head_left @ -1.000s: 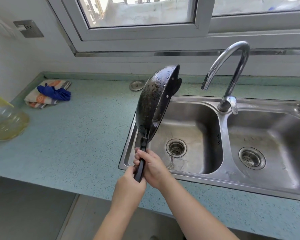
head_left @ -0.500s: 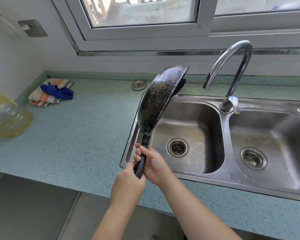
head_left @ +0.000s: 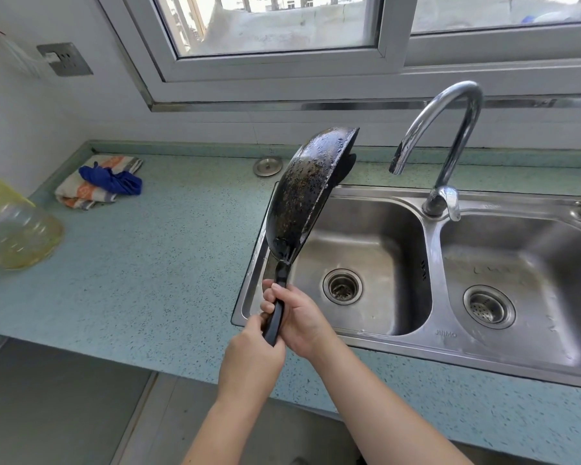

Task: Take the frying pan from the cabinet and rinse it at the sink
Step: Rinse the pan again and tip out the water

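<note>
place: home kitchen | evidence: double-bowl stainless steel sink [head_left: 383, 191] with gooseneck faucet [head_left: 450, 105] set in a speckled teal surface [head_left: 148, 263] | folded dish cloths [head_left: 94, 191] lying on it | window [head_left: 282, 25] above the sink | wall socket [head_left: 64, 59] at left

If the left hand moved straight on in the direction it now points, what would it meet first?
Probably the bowl of the frying pan, since the left hand points up along the handle it grips; depth is unclear.

One pan [head_left: 302, 189]; two hands [head_left: 252, 357]; two basins [head_left: 366, 229].
</note>
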A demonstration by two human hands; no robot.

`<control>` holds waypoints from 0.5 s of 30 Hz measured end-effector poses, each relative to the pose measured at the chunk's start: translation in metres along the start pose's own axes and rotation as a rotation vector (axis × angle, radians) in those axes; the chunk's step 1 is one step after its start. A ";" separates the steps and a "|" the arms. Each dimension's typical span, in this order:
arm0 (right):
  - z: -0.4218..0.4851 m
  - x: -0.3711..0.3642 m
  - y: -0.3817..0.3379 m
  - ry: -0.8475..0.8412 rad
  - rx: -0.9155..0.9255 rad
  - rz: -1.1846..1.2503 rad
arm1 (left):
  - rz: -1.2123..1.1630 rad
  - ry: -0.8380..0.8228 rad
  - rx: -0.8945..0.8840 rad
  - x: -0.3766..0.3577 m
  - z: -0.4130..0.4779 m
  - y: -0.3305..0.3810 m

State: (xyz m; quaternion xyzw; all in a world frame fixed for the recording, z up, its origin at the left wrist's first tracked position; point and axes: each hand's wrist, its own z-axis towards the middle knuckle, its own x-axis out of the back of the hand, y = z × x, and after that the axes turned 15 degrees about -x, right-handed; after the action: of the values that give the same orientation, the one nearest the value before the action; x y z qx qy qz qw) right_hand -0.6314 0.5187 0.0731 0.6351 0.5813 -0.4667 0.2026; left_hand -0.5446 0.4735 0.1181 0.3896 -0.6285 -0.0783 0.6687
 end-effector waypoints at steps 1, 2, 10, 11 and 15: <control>0.000 0.000 0.000 0.002 0.000 -0.003 | -0.001 -0.001 0.001 -0.001 0.000 0.000; -0.001 0.001 0.000 0.004 0.000 -0.008 | 0.000 -0.002 0.002 -0.001 -0.001 0.000; -0.003 0.000 0.000 0.005 0.003 -0.017 | 0.000 -0.007 -0.005 -0.002 -0.001 0.000; -0.003 0.000 0.000 0.004 0.002 -0.018 | -0.002 -0.007 -0.003 -0.002 -0.001 0.000; -0.003 0.000 0.001 0.005 0.002 -0.020 | -0.011 0.000 -0.001 -0.003 -0.001 -0.002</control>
State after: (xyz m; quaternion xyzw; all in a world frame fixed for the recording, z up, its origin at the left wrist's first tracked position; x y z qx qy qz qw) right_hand -0.6293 0.5209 0.0742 0.6304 0.5877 -0.4679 0.1956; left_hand -0.5438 0.4741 0.1148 0.3927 -0.6262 -0.0826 0.6685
